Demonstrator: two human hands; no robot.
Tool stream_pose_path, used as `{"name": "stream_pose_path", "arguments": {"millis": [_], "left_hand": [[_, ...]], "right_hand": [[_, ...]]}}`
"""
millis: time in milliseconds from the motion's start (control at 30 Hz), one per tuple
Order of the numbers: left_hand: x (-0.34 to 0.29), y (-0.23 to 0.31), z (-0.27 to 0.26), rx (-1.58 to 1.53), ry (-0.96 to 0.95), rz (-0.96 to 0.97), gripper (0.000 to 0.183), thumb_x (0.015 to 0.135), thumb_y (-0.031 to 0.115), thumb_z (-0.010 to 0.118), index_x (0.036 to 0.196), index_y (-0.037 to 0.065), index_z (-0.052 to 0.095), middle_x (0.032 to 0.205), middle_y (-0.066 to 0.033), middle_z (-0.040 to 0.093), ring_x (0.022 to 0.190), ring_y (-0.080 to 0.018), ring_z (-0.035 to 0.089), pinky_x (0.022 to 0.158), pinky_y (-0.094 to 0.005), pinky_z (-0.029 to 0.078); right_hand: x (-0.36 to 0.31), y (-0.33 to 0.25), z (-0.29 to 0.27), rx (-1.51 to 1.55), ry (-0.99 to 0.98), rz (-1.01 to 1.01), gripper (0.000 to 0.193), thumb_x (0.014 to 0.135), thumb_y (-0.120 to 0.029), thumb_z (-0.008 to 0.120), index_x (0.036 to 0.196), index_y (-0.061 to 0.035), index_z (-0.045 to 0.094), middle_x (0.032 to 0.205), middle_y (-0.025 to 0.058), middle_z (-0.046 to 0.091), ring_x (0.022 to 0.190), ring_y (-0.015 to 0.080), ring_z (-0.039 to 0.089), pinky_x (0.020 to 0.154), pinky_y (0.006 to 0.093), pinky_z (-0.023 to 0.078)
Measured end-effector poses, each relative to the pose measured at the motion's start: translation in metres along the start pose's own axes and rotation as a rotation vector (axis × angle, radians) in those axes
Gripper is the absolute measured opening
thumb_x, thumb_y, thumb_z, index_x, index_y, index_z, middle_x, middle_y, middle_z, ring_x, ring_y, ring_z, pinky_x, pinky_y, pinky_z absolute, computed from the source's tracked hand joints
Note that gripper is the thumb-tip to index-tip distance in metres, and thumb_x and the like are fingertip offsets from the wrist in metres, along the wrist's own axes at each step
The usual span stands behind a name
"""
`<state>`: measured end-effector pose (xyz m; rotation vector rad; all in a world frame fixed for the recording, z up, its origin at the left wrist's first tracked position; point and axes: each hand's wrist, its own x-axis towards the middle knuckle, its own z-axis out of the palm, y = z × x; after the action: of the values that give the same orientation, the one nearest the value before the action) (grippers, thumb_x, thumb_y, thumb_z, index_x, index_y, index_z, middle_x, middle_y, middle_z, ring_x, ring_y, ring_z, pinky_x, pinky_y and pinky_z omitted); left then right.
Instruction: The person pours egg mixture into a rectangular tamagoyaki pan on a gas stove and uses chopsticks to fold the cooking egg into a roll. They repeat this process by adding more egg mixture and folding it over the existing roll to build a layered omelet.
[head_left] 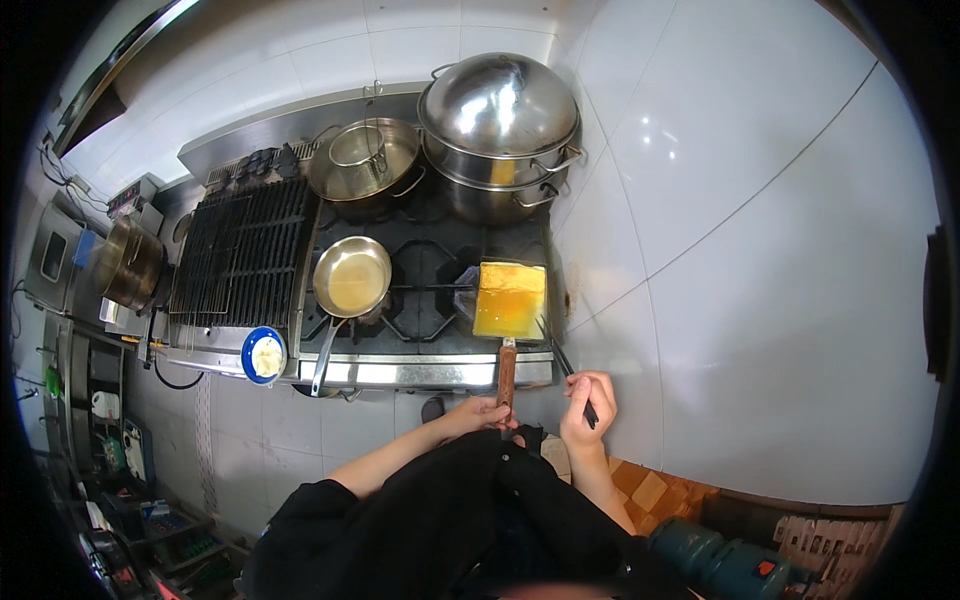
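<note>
A square omelette pan (pixel 477 325) with a wooden handle sits over the stove's right front burner. Yellow egg (pixel 510 310) covers its bottom, with a thicker folded band along the far side. My left hand (pixel 480 414) is closed around the end of the wooden handle. In my right hand (pixel 588 405) is a pair of dark chopsticks (pixel 562 356), slanting to the pan's near right corner. Whether their tips touch the egg is too small to tell.
Left of the pan is a steel frying pan (pixel 352 278) with pale liquid. A blue-rimmed bowl (pixel 250 358) stands on the front ledge. Behind are a wide pot with strainers (pixel 395 150) and a lidded steamer pot (pixel 500 110). A black grill grate (pixel 240 250) lies left; a white wall (pixel 740 250) rises right.
</note>
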<state>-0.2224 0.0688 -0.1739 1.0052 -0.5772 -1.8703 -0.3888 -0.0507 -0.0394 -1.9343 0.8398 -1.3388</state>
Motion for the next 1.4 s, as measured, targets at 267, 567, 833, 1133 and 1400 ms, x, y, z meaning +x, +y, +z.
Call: {"name": "stream_pose_path", "arguments": {"millis": [267,567,833,1133,1400], "left_hand": [[-0.011,0.019,0.017,0.055,-0.072,-0.037,0.034,0.102,0.031,0.056,0.118,0.001,0.062,0.114,-0.0098,0.07,0.099,-0.0114,0.061,0.091,-0.027,0.047],[-0.017,0.022,0.026,0.098,-0.102,-0.047,0.034,0.102,0.029,0.057,0.12,0.0,0.06,0.115,-0.0108,0.07,0.101,-0.0132,0.062,0.093,-0.0281,0.047],[-0.016,0.018,0.028,0.086,-0.109,-0.069,0.034,0.101,0.028,0.059,0.121,0.0,0.059,0.115,-0.0118,0.07,0.104,-0.0134,0.063,0.093,-0.0276,0.047],[-0.011,0.012,0.022,0.11,-0.131,-0.07,0.033,0.102,0.028,0.058,0.12,0.001,0.059,0.115,-0.0116,0.07,0.105,-0.0138,0.063,0.094,-0.0279,0.047],[0.002,0.013,0.005,0.051,-0.045,-0.125,0.03,0.103,0.031,0.055,0.118,0.005,0.059,0.108,-0.0055,0.069,0.088,-0.0082,0.059,0.084,-0.0253,0.048]], "right_hand": [[0.003,0.001,-0.002,0.013,-0.002,0.005,0.019,0.095,0.002,0.052,0.08,0.0056,0.064,0.082,0.0141,0.063,0.061,0.0181,0.059,0.057,0.0287,0.047],[0.002,0.002,-0.001,0.021,-0.035,0.003,0.018,0.095,0.003,0.052,0.082,0.0059,0.064,0.083,0.0137,0.063,0.061,0.0171,0.059,0.056,0.0283,0.047],[0.003,0.002,0.002,0.031,-0.046,0.012,0.019,0.095,0.002,0.053,0.08,0.0058,0.064,0.082,0.0135,0.063,0.06,0.0172,0.059,0.057,0.0283,0.047],[0.003,0.001,0.003,0.029,-0.046,-0.015,0.019,0.095,0.002,0.052,0.08,0.0054,0.064,0.082,0.0136,0.063,0.06,0.0173,0.059,0.057,0.0282,0.047],[0.003,-0.002,0.002,0.01,-0.042,0.014,0.024,0.097,-0.001,0.049,0.078,0.0065,0.061,0.082,0.014,0.062,0.061,0.0164,0.057,0.057,0.0281,0.046]]}}
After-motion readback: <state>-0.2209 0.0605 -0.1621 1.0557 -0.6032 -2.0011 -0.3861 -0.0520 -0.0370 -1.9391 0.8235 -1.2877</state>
